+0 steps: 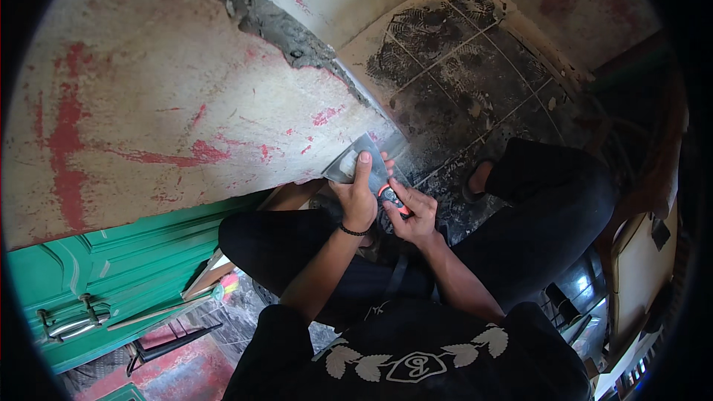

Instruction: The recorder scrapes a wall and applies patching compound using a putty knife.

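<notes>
A putty knife [344,166] with a wide, flat metal blade is between my two hands, in front of my crossed legs. My left hand [357,203] grips the blade, its thumb lying flat on the face and its fingertips showing past the far side. My right hand [416,215] is closed round the black and orange-red handle [389,194]. The blade's wide edge lies close to the lower corner of the wall [223,119]; I cannot tell whether they touch. A pale smear shows on the blade.
Rough grey mortar [286,38] runs along the wall's edge. Dark smudged floor tiles [475,82] lie ahead. A green panelled door [141,260] with a metal handle is at left. A wooden chair [646,252] and assorted objects stand at right.
</notes>
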Demonstrator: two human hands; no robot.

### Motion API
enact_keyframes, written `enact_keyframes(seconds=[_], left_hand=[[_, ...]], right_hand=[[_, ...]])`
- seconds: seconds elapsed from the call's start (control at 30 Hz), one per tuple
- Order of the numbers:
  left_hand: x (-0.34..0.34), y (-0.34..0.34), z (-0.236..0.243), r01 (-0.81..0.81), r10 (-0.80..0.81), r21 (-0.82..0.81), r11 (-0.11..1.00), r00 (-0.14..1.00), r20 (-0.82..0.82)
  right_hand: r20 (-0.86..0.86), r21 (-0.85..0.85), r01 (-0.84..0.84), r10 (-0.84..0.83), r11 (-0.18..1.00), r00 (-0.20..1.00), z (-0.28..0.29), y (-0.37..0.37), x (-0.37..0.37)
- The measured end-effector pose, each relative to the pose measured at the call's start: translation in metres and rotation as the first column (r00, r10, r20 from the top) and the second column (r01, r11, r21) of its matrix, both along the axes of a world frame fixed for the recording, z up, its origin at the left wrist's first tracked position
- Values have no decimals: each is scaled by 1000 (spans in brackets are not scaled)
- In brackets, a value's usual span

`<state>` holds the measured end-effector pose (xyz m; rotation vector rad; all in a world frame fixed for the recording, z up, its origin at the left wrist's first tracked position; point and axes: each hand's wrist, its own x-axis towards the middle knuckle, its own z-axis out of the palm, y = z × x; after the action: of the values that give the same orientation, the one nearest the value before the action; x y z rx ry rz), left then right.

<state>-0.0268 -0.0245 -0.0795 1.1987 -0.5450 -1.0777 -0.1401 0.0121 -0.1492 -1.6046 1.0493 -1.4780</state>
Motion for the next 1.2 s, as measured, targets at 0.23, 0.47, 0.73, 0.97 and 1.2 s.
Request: enact_keyframes(seconds=[0.23, 0.47, 0.73, 0.97, 1.2], left_hand=[[7, 2, 10, 21, -21, -8, 1000, 1000, 10], [1, 1, 5, 16, -16, 32, 999, 1000, -1], [-4, -2, 15, 18, -18, -27, 999, 999, 30], [-5, 1, 10, 13, -13, -26, 1000, 1000, 10], [-7, 0, 23, 4, -3, 23, 1000, 1000, -11]], right_hand=[[-49, 66, -62, 65, 996, 997, 23, 6, -2], [25, 4, 14, -14, 1000, 1000, 7, 4, 4], [-2, 15, -17, 17, 1000, 1000, 22, -2, -4], [47, 16, -19, 18, 1000, 999, 26, 2, -5], [-75, 86, -12, 18, 996, 997, 40, 9, -8]])
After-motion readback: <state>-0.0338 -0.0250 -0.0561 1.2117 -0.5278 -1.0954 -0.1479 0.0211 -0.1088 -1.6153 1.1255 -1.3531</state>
